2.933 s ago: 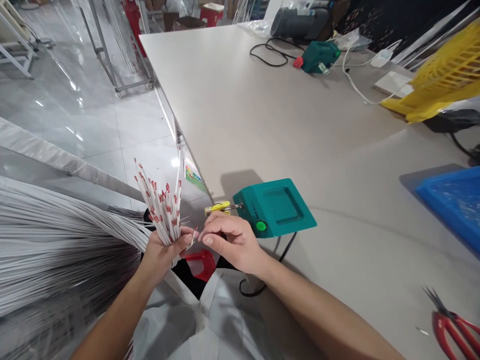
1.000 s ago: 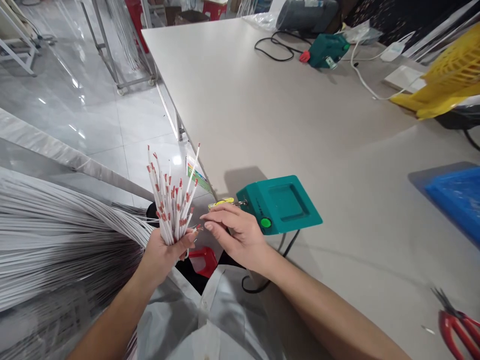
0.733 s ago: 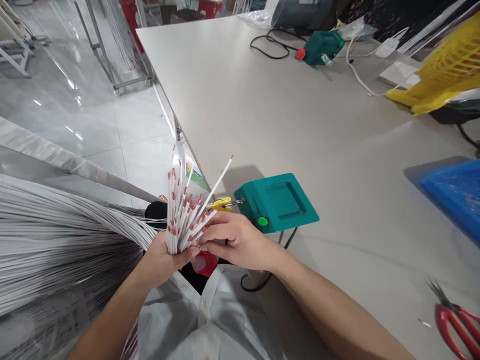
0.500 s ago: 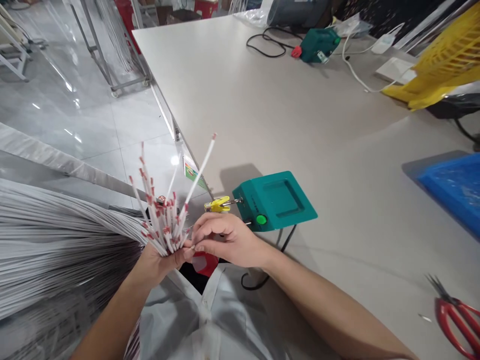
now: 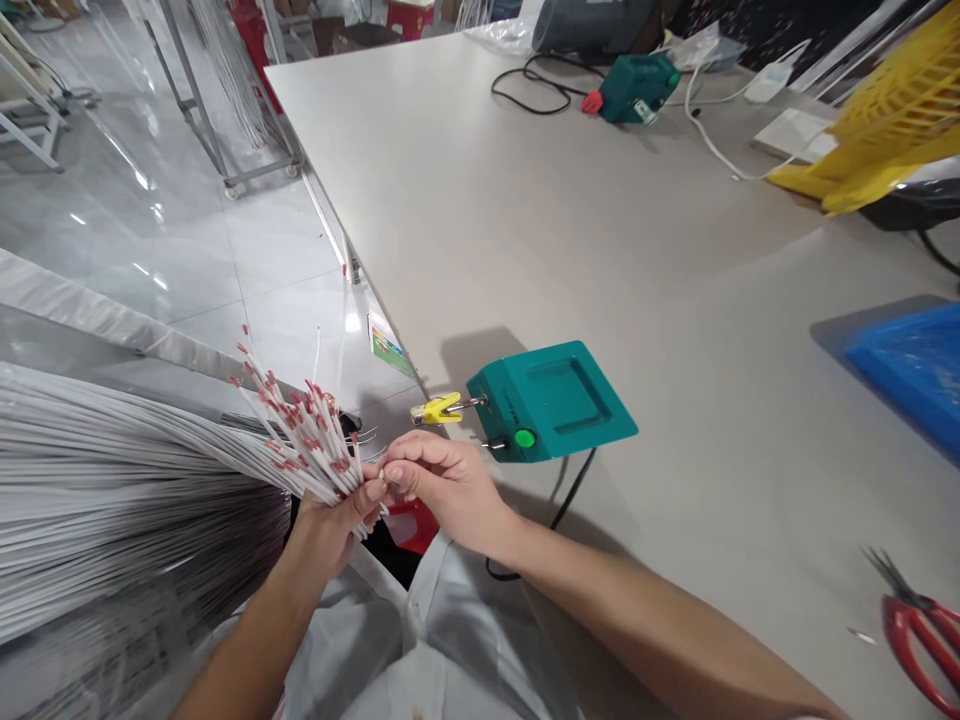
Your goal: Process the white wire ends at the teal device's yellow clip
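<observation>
My left hand (image 5: pixel 330 525) is closed around a bundle of white wires (image 5: pixel 311 450) whose red-brown tips fan upward. Thumb and fingers of my right hand (image 5: pixel 442 485) are pinched together at the bundle's right side, against my left thumb. A small pale end shows between those fingertips, apparently a single wire's end. Just beyond the right hand, a green device (image 5: pixel 555 400) with a green button sits at the table edge. A yellow clip (image 5: pixel 436 409) is attached to a metal post on its left side.
Many long white wires (image 5: pixel 112 470) lie on the left. Red-handled scissors (image 5: pixel 919 625) rest at the table's lower right, near a blue tray (image 5: pixel 911 365). Farther back are a second green device (image 5: pixel 637 88), a black cable (image 5: pixel 536 85) and a yellow plastic piece (image 5: pixel 885 120).
The bundle has tilted left, and the long wire that stuck up to the right no longer stands out. My right hand has shifted slightly, still pinching near the left thumb.
</observation>
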### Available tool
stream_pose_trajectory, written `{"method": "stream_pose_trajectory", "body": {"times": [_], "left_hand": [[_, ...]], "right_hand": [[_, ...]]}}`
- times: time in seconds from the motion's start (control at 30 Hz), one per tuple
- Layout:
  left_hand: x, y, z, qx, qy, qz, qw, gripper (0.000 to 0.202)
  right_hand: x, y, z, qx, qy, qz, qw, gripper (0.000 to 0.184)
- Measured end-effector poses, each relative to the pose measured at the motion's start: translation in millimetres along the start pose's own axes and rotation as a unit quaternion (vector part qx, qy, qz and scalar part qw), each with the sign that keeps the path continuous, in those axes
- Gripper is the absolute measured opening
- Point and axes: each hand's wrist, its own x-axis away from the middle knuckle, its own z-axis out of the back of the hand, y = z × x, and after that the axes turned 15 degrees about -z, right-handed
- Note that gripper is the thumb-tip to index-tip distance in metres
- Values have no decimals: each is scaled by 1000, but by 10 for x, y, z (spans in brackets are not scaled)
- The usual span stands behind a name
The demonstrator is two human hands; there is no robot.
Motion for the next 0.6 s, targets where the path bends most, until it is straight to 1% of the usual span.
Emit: {"method": "stream_pose_trajectory", "body": {"times": [0.03,0.1,0.17,0.23,0.27,0.33,0.4,0.43,0.47,0.5,0.53,0.6], "left_hand": [[2,-16,2,-10,5,-4,1000,22],[8,-47,7,-39,17,-8,999,19],[15,-68,13,-71,17,-4,997,18],[25,-79,17,-93,7,-5,996,16],[30,-79,18,-98,3,-7,995,16],[39,-75,13,-97,4,-8,995,16],[45,-66,-3,-88,19,-10,996,17],[48,-63,-15,-83,28,-13,996,18],[50,-61,-28,-78,35,-19,996,18],[52,-60,-42,-72,40,-25,996,17],[53,-62,-54,-68,44,-30,996,16],[51,-67,-71,-64,49,-37,996,14]], "right_hand": [[-1,7,18,58,29,54,996,12],[-6,23,67,178,67,144,971,13],[-9,33,115,274,72,188,940,16],[-9,29,137,326,69,200,921,16],[-7,21,134,331,67,198,920,17],[-1,1,101,303,65,181,933,19],[4,-9,60,263,72,152,950,24],[5,-6,48,256,80,150,952,24],[4,3,46,267,89,165,945,23],[2,16,56,298,99,202,928,20],[0,31,77,343,108,252,899,17],[-3,58,140,442,119,356,814,14]]}}
